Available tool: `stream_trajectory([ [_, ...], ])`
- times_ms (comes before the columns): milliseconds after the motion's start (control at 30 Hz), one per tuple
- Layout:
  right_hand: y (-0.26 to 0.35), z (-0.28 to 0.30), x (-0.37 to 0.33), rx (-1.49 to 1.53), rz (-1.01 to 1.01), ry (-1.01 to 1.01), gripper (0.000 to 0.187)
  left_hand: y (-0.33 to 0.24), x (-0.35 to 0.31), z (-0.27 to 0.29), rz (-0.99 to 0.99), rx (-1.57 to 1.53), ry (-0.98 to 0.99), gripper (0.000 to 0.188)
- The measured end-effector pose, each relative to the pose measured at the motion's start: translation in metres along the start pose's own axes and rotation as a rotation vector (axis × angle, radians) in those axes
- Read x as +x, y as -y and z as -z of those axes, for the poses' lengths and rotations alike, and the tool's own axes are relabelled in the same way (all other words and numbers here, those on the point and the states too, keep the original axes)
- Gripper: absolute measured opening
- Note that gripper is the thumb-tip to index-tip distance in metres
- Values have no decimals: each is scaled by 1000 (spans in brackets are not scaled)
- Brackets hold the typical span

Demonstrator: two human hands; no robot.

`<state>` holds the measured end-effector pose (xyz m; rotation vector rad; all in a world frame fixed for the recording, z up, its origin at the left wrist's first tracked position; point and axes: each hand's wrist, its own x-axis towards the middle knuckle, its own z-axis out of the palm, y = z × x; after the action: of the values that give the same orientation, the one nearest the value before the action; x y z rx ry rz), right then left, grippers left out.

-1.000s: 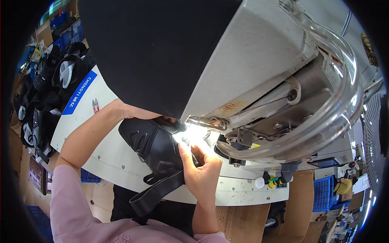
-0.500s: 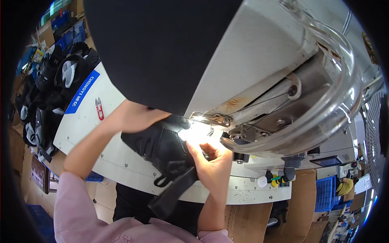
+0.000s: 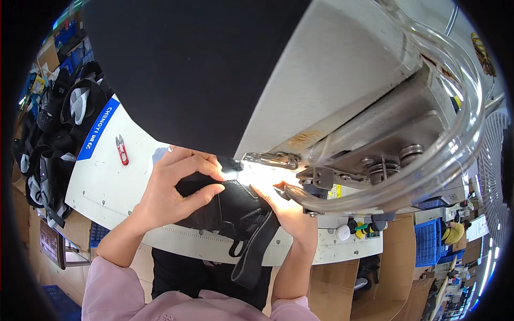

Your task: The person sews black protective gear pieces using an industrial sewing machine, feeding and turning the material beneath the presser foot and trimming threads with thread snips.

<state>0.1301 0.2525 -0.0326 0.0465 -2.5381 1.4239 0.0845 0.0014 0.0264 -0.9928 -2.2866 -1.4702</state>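
A: Left hand (image 3: 160,198): how do the fingers (image 3: 199,165) sit?
B: Thumb and forefinger nearly together, clamped on the black piece (image 3: 234,207). Pale stitching shows just right of the tips.
A: Right hand (image 3: 294,215)?
B: At the piece's other side, tips on it beside the bright glare. Cannot tell whether those fingers pinch or press; glare and the hand itself hide it.
A: So the piece lies where?
B: Between the two sets of fingers and below them, over the white counter (image 3: 99,184). Its looped strap (image 3: 259,247) hangs below the right fingertips, past the counter's near edge.
A: Round about?
B: Sewing machine (image 3: 326,80) above and right of the right fingers; clear tube (image 3: 369,199) curving just beside them. Red-handled snips (image 3: 122,151) up-left of the left fingers, well apart. Farther left, heaped black-and-white articles (image 3: 52,140).
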Motion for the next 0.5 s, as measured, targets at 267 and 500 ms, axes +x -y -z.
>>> stream_trajectory([
  [267, 7, -23, 0, 114, -31, -137, 12, -5, 11, 13, 28, -162, 77, 16],
  [500, 45, -43, -12, 184, -25, -298, 13, -15, 0, 23, -188, 168, 11, 28],
])
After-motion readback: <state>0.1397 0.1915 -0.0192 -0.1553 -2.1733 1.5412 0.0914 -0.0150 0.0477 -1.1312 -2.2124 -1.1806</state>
